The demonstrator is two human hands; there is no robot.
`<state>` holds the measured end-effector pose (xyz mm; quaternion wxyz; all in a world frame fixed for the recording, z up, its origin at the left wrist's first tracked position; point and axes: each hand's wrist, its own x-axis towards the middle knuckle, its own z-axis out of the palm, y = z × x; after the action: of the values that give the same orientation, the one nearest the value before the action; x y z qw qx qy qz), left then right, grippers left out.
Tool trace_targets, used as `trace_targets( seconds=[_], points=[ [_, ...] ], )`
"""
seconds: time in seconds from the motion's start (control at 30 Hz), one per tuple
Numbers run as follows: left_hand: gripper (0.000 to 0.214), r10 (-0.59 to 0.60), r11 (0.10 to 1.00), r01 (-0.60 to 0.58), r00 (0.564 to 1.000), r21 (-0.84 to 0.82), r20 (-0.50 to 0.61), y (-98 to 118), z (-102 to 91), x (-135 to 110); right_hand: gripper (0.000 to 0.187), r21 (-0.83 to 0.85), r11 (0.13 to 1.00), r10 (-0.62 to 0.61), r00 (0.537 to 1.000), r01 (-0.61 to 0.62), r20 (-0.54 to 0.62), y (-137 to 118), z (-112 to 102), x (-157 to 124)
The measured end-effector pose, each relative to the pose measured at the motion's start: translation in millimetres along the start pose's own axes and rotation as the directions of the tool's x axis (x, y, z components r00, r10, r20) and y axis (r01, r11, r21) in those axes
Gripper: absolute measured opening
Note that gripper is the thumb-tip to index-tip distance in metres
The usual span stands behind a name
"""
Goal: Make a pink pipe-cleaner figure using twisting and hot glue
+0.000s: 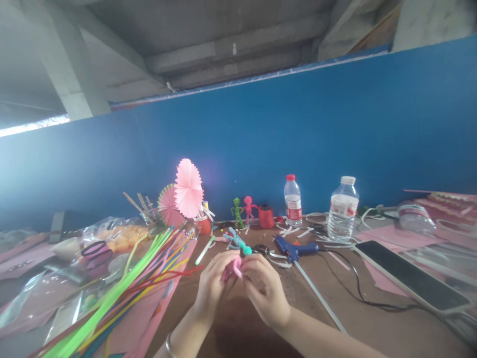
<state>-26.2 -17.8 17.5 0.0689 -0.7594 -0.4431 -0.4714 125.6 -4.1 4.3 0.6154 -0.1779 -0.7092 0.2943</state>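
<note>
Both hands meet low in the middle of the head view, around a curled pink pipe cleaner [237, 267]. My left hand [213, 279] pinches it from the left, with a bangle on that wrist. My right hand [267, 288] grips its other side between thumb and fingers. Part of the pink piece is hidden behind the fingers. Just beyond the hands lies a light-blue and teal pipe-cleaner figure [238, 241]. Farther back, a green figure [237, 213] and a pink figure [249, 209] stand upright near the blue wall.
Long coloured pipe cleaners [112, 293] spread across the left. A blue glue gun [296, 248] with a glue stick and cord lies right of the hands. Two water bottles [293, 201] stand behind it. A phone [410, 276] rests at right; pink paper fans [188, 189] stand back left.
</note>
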Motion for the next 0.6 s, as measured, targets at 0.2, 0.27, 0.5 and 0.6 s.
trace_targets(
  seconds=[0.2,0.27,0.5,0.6],
  points=[
    [0.027,0.003,1.000,-0.003,1.000,-0.021,0.013,-1.4,0.3,-0.2,0.020,-0.028,0.998,0.052,0.998,-0.053,-0.038,2.6,0.7,3.5],
    [0.024,0.003,1.000,-0.002,1.000,-0.030,0.020,-1.4,1.1,0.1,0.018,-0.030,0.999,0.027,0.999,-0.028,-0.039,3.0,1.0,4.7],
    [0.021,-0.022,0.997,0.023,1.000,-0.075,0.015,0.0,4.9,-1.1,0.012,-0.043,0.999,-0.004,0.999,0.001,-0.054,2.2,-0.5,6.6],
    [0.023,-0.015,0.995,0.015,1.000,-0.095,0.001,-1.1,6.4,-2.8,0.008,-0.036,0.999,0.006,0.999,-0.008,-0.054,2.4,-1.4,7.3]
  ],
)
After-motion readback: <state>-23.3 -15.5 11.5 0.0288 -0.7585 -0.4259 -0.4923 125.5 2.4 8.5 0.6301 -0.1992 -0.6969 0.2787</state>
